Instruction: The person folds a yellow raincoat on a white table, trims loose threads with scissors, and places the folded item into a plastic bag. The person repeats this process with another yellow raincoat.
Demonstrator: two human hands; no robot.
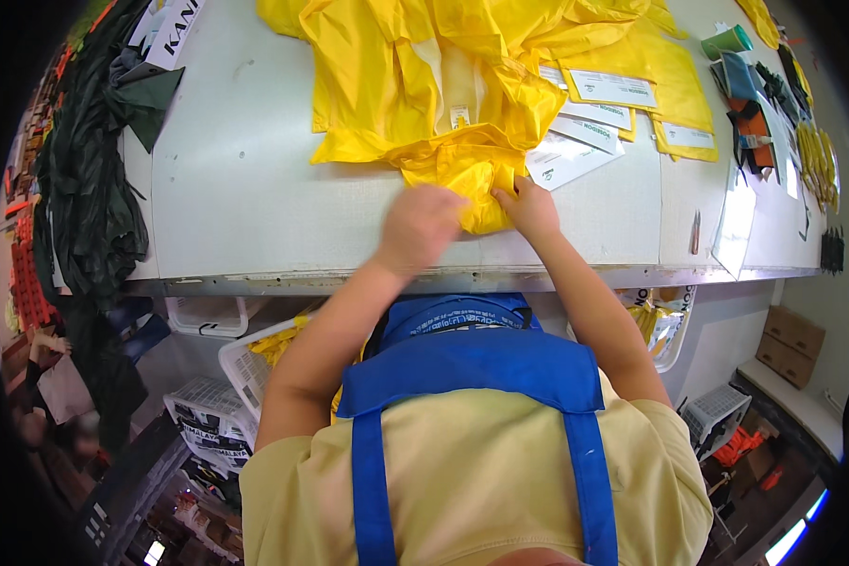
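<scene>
A shiny yellow garment (377, 104) lies spread and crumpled over the far middle of the white table, with a small white label (459, 117) inside it. Its near end is bunched up close to the table's front edge. My right hand (530, 208) is closed on the right side of this bunched part, thumb and fingers pinching the fabric. On the left side of the same part is my left hand (423, 226), blurred by motion. Its fingers are smeared, so whether they grip the fabric does not show.
White printed cards (575, 141) and flat yellow packets (684, 132) lie right of the garment. A small pointed tool (695, 232) rests near the right front edge. Dark green fabric (94, 189) hangs over the left end. White crates (208, 316) stand below the table.
</scene>
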